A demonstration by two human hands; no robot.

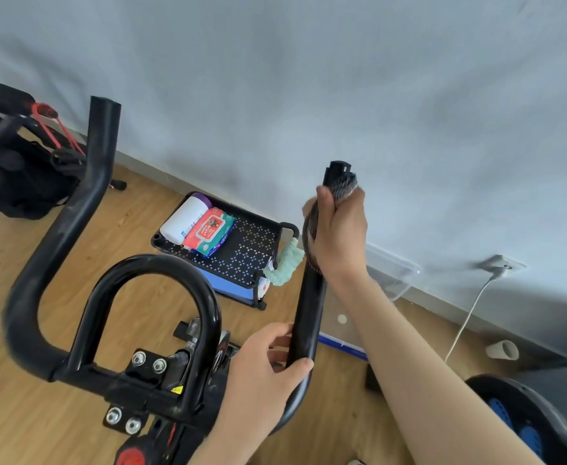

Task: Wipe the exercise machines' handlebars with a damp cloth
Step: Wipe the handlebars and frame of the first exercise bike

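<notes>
Right hand [337,229] clamps dark cloth [344,184] round right handlebar [309,310] near its tip; left hand [265,367] grips it lower. Left handlebar [84,196] judged outstanding.

Wipes pack [209,234] beside canister [184,218] in tray [258,243], beyond handlebars [74,213]

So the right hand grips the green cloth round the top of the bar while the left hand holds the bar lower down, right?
Not quite: the head view shows the right hand gripping a dark grey cloth; the green cloth hangs on the cart. The rest holds.
</notes>
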